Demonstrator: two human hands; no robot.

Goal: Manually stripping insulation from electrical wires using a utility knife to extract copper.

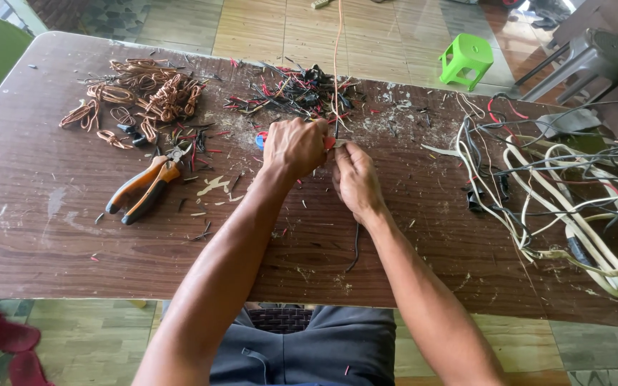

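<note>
wooden table [51, 250], pliers [143, 187], copper coils [144, 93]

left hand [293, 146]: bare, no glove, no ring | right hand [355, 180]: bare, no glove | arms: bare, no sleeves, no watch | dark grey shorts [323, 347] below the table edge [109, 289], with a small strap in front

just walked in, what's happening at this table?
A person is working on a thin wire at a wooden table; the left hand and right hand meet on it. Bare copper coils are piled far left, orange-handled pliers lie unused, insulation scraps sit ahead, tangled cables right.
</note>
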